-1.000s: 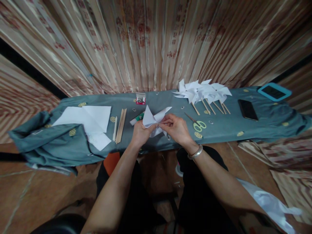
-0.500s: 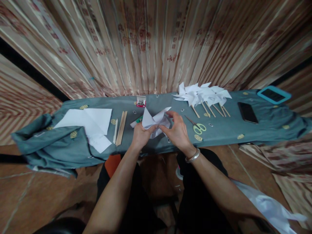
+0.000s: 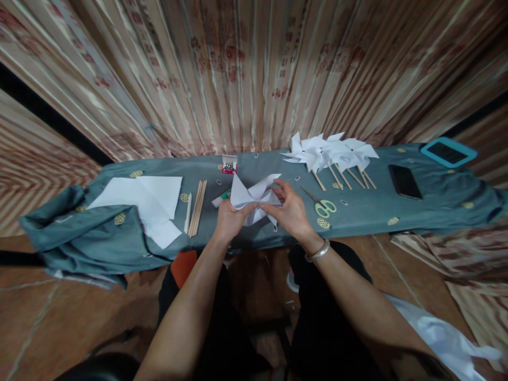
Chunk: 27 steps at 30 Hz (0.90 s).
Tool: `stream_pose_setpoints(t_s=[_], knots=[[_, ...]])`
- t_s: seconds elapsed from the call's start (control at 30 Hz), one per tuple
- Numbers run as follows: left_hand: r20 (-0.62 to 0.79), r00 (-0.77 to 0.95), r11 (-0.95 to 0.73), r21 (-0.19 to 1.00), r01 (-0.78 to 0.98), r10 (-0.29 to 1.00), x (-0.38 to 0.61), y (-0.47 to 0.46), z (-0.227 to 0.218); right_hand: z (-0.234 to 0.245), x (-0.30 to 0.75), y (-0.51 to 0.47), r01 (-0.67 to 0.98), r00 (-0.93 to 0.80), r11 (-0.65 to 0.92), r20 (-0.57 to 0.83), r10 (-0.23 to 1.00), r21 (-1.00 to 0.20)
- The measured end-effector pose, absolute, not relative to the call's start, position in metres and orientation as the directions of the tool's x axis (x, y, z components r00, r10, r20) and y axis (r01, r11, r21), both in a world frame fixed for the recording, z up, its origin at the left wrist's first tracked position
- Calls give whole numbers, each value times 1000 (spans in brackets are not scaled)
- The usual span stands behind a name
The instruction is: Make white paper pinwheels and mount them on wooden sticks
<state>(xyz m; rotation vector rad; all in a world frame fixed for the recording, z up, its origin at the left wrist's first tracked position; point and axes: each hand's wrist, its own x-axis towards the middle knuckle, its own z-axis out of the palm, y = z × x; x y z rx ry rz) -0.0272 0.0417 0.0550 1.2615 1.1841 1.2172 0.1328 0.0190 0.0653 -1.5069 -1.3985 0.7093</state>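
Both my hands hold a white folded paper pinwheel head [image 3: 254,196] just above the front of the cloth-covered table [image 3: 278,169]. My left hand [image 3: 230,219] pinches its lower left part. My right hand [image 3: 289,209] grips its right side, with fingers curled over a folded blade. A glue stick [image 3: 220,197] lies partly hidden behind the paper. Green-handled scissors [image 3: 322,203] lie just right of my right hand.
Several finished white pinwheels on wooden sticks [image 3: 331,153] lie at the back right. Loose wooden sticks [image 3: 197,206] and white paper sheets [image 3: 146,198] lie to the left. A small pin box [image 3: 229,164], a black phone [image 3: 405,181] and a blue-cased tablet [image 3: 448,152] rest on the cloth.
My right hand's fingers have moved up and over the right blade of the paper, folding it toward the middle. The left hand has held its place.
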Motion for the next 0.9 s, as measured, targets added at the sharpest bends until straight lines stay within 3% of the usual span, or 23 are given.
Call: stream_pose_setpoints(t_s=[0.33, 0.57, 0.9], knots=[[33, 28, -33, 999, 22, 999, -26, 40, 59, 66, 133, 18, 423, 201, 47, 144, 969, -905], [17, 10, -17, 1000, 0, 1000, -24, 41, 57, 64, 139, 20, 412, 97, 77, 128, 987, -908], [2, 31, -2, 1000, -16, 1000, -21, 42, 51, 61, 142, 23, 41, 22, -58, -57, 998, -997]])
